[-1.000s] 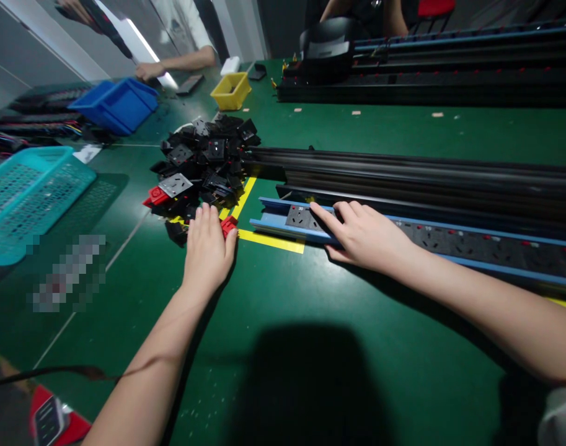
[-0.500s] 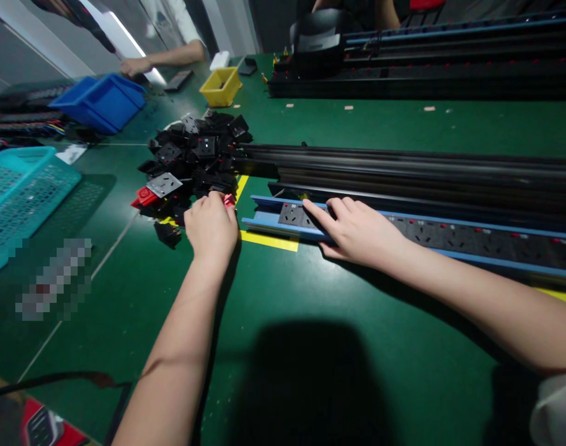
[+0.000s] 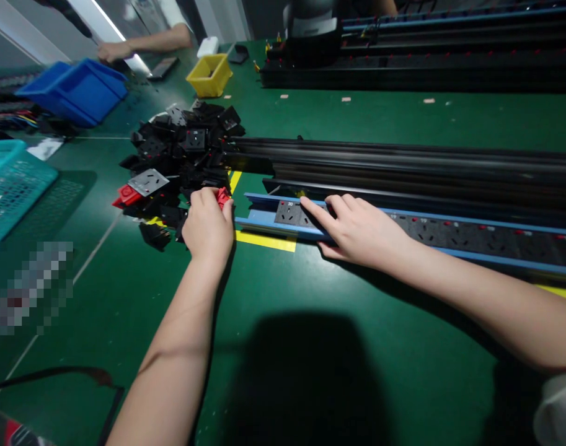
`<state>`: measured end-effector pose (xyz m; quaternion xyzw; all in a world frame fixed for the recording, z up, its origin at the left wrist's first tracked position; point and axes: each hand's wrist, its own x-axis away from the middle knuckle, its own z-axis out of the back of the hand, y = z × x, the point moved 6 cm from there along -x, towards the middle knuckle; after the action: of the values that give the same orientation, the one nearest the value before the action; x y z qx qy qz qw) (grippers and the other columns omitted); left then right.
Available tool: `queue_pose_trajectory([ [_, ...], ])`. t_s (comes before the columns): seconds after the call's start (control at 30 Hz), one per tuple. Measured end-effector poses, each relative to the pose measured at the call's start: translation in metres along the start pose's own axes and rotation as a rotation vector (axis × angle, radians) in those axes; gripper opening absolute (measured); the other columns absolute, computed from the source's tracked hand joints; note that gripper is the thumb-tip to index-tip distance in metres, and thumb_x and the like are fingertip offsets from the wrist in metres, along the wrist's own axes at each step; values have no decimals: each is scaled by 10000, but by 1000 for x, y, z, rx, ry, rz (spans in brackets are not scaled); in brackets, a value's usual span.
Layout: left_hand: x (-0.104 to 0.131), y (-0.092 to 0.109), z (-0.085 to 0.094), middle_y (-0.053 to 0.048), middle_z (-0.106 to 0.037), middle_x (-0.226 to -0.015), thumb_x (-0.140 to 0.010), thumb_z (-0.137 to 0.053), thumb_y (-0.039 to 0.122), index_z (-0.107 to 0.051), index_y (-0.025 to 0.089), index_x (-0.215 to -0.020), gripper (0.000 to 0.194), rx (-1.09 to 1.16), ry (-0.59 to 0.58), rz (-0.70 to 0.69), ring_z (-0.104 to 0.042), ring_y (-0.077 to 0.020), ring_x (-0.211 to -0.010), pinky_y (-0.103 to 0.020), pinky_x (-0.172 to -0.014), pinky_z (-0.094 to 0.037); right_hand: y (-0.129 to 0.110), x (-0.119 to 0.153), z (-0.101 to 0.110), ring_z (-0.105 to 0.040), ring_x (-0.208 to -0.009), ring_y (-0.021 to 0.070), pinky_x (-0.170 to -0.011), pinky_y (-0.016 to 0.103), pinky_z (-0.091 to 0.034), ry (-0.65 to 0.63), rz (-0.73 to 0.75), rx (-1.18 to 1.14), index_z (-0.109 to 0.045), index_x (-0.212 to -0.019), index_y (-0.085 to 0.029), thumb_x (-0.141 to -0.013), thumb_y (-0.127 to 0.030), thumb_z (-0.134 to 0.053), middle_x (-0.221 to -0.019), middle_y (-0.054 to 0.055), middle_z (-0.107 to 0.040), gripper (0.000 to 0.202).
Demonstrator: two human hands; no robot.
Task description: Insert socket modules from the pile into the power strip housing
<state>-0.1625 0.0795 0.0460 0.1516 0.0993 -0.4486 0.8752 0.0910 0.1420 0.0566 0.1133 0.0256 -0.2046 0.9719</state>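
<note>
My left hand [image 3: 208,224] is closed on a red plastic socket piece [image 3: 222,197], mostly hidden by the fingers, at the near right edge of a pile of black socket modules [image 3: 194,140]. My right hand [image 3: 357,226] spans the blue power strip channel [image 3: 263,217], fingers over the top and thumb at the near side. Its index fingertip rests by the black socket module [image 3: 289,212] marked 30. More black sockets [image 3: 459,235] fill the channel to the right, and its left end has a bare stretch.
Long black rails [image 3: 380,153] lie behind the channel. At the left are a teal basket [image 3: 20,186] and a blue bin [image 3: 85,93]; a yellow bin [image 3: 209,75] stands farther back. Another person's hand [image 3: 115,51] rests at the far left. Yellow tape [image 3: 266,241] marks the green table.
The left hand has turned slightly and more of the red socket piece shows. The view has shifted a little; the right hand keeps its place on the channel.
</note>
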Motion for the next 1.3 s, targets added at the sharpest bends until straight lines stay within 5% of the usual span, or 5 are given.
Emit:
queue_pose_trajectory([
  [0.27,-3,1,21,-176,-611,-1284,-942,-554,370,-608,193,-1264,372,10,53,-116,-565,-383,-1228,-530,-1034,-460,0,-1,-1,-554,-971,319,-794,375,-384,7,7,-9,-255,-1616,-89,-985,-397,-483,-1164,217,-612,738],
  [0.4,10,33,25,-127,-684,-1110,-1026,-380,405,-640,190,-1149,359,90,-15,-239,-620,-302,-1069,-442,-951,-472,0,-1,-1,-556,-977,326,-795,379,-390,11,3,-16,-263,-1615,-91,-978,-389,-496,-1162,221,-612,741],
  [0.5,30,66,15,-115,-696,-927,-1037,-337,512,-665,192,-951,467,28,-119,-384,-619,-296,-925,-431,-870,-448,0,0,-1,-558,-997,334,-805,381,-396,6,-2,-19,-265,-1614,-96,-974,-396,-508,-1174,219,-606,747],
  [0.6,45,84,3,-133,-692,-935,-1055,-294,468,-654,169,-972,475,21,-130,-458,-612,-304,-934,-425,-828,-421,0,0,-1,-560,-1006,338,-812,384,-400,5,-3,-19,-263,-1614,-98,-977,-394,-505,-1190,221,-602,743],
  [1.3,49,78,-5,-90,-744,-968,-1068,-342,355,-681,197,-971,386,244,7,-533,-590,-279,-1078,-441,-938,-340,0,-1,-2,-571,-965,324,-800,373,-395,25,8,11,-264,-1615,-95,-974,-387,-510,-1168,214,-609,746],
])
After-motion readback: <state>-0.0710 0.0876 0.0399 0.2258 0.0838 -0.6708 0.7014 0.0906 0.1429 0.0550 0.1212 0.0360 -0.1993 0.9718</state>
